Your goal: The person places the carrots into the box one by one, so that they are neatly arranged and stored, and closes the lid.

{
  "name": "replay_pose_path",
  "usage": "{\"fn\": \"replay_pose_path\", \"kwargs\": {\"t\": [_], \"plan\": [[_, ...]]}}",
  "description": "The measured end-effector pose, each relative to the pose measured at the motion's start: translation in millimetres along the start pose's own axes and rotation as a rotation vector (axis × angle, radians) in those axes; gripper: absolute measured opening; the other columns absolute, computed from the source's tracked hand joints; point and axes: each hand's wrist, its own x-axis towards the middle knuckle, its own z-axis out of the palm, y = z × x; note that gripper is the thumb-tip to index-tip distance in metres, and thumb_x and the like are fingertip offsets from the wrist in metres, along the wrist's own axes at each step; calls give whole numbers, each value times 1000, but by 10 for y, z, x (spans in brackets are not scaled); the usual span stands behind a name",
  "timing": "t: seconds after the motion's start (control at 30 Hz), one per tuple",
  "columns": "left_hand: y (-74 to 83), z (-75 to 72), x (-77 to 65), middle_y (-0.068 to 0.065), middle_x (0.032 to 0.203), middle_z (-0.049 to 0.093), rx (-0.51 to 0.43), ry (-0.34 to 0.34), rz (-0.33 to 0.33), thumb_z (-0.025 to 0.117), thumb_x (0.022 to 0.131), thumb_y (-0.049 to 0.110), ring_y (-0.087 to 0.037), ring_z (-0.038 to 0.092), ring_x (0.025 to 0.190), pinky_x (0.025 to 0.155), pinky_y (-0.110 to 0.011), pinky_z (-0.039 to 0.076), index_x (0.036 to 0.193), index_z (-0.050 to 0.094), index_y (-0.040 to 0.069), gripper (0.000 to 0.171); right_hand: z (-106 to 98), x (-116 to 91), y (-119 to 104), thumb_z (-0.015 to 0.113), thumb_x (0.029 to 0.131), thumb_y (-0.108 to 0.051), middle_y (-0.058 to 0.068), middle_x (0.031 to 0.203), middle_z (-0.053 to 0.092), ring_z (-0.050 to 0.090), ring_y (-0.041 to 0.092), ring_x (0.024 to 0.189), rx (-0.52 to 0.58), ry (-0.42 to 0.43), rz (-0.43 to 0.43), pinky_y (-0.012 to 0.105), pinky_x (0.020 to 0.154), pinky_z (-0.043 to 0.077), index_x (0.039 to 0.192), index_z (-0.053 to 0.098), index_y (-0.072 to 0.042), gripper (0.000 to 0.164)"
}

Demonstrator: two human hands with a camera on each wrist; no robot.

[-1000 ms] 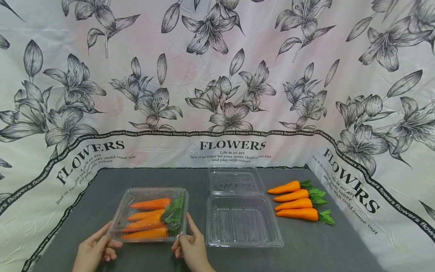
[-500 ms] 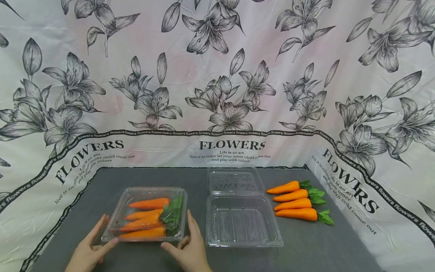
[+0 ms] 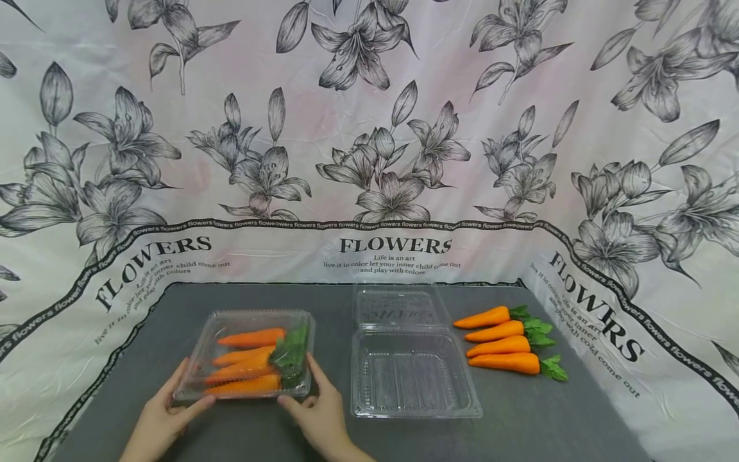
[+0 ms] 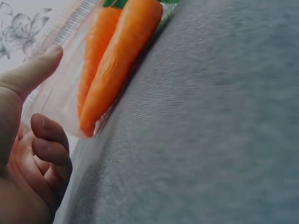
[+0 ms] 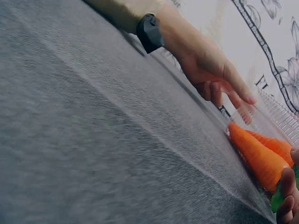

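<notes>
A lidded clear plastic clamshell container (image 3: 196,369) lies on the left of the table in the head view, with several orange carrots (image 3: 245,386) with green tops inside. My left hand (image 3: 158,417) is at its front left corner, thumb along the front edge and index finger at the side. My right hand (image 3: 323,414) touches the front right corner likewise, thumb and index spread. In the left wrist view, the left thumb (image 4: 44,67) is straight against the clear wall and the other visible fingers are curled clear of the carrots. The right wrist view shows only fingertips of the right hand.
A second clear clamshell container (image 3: 416,410) stands with its lid raised at the back, right of the first. Several carrots (image 3: 502,362) with leafy tops lie in a row to its right. A flower-printed cloth (image 3: 392,256) encloses the grey table (image 3: 519,423).
The hands loosened from the filled container's corners, spread apart, then came back against it. The container first slid slightly left, then moved a little away from me. The carrots outside have not moved.
</notes>
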Motion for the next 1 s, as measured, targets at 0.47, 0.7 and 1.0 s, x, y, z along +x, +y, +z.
{"fn": "replay_pose_path", "kwargs": {"t": [0.47,0.7,1.0], "plan": [[8,-204,344,-18,96,59,28,30,115,78,99,32,-9,41,48,53,-31,47,172,-2,17,109,194,355,3,88,89,-18,0,52,62,53,1,41,-36,17,-5,18,44,44,165,39,-14,90],[-7,-297,416,-34,155,27,23,21,155,76,101,31,-8,42,51,54,-28,45,171,-5,16,108,253,490,12,87,91,-20,2,51,62,52,1,38,-73,6,-18,18,42,42,166,38,-17,89],[-20,-418,548,-31,157,28,36,16,190,74,103,32,-7,43,54,55,-28,45,171,-4,14,105,367,612,32,84,94,-23,3,51,62,49,1,37,-85,15,-47,19,42,42,167,35,-16,88]]}}
